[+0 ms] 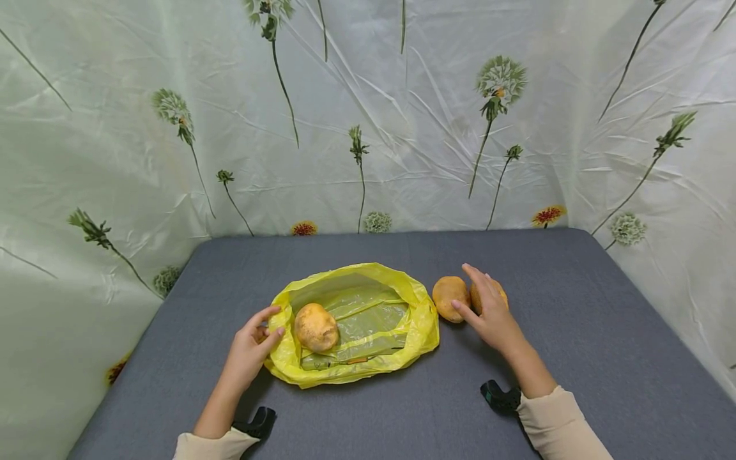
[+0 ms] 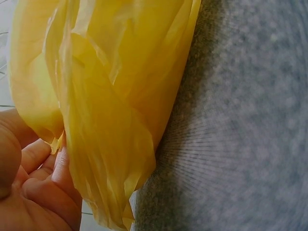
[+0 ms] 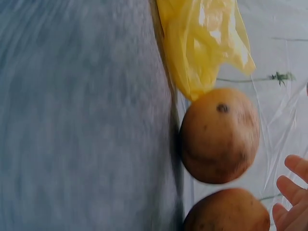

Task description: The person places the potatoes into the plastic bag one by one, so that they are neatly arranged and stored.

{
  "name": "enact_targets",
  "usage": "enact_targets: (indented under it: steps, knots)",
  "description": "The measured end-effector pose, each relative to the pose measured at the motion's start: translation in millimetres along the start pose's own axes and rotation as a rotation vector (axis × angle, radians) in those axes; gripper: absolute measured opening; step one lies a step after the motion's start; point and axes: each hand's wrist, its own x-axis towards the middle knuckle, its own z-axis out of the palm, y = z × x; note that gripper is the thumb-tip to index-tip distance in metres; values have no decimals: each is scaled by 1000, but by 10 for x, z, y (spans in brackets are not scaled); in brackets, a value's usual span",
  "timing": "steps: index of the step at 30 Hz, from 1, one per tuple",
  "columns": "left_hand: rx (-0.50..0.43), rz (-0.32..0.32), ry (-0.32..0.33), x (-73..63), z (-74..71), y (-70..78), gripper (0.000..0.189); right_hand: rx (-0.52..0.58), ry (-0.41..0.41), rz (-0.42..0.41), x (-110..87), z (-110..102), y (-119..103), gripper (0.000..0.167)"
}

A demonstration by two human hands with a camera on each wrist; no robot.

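A yellow plastic bag (image 1: 422, 332) lies spread with its mouth upward, and one potato (image 1: 316, 328) is inside near its left side. My left hand (image 1: 248, 351) holds the bag's left rim, fingers curled at the plastic; the left wrist view shows a bit of the bag (image 2: 110, 125) between them. To the right of the bag sit two more potatoes side by side, the nearer one (image 3: 221, 137) close against the bag's edge. My right hand (image 1: 489, 313) hovers over the other potato (image 3: 228, 211), partly hiding it in the head view, with fingers spread and holding nothing.
Everything rests on a table covered in dark grey cloth (image 1: 575, 358). Behind it and along both sides hangs a pale sheet (image 1: 402, 128) printed with dandelions and flowers. Black wrist mounts (image 1: 501, 396) sit at both cuffs.
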Motion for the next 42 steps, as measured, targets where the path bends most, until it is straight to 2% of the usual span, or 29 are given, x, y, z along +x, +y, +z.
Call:
enact_targets:
  steps: [6,14,27,42]
  knots:
    - [4,-6,-2,2,-4,-1,41,-15,31,29,-55,-81,128,64]
    - [-3,10,2,8,3,-22,41,10,34,152,-133,-152,259,64]
    - [11,1,-1,7,-2,-22,41,8,-16,231,-213,-151,430,61]
    - [12,8,-1,4,-4,-18,41,6,31,272,-239,-141,452,57]
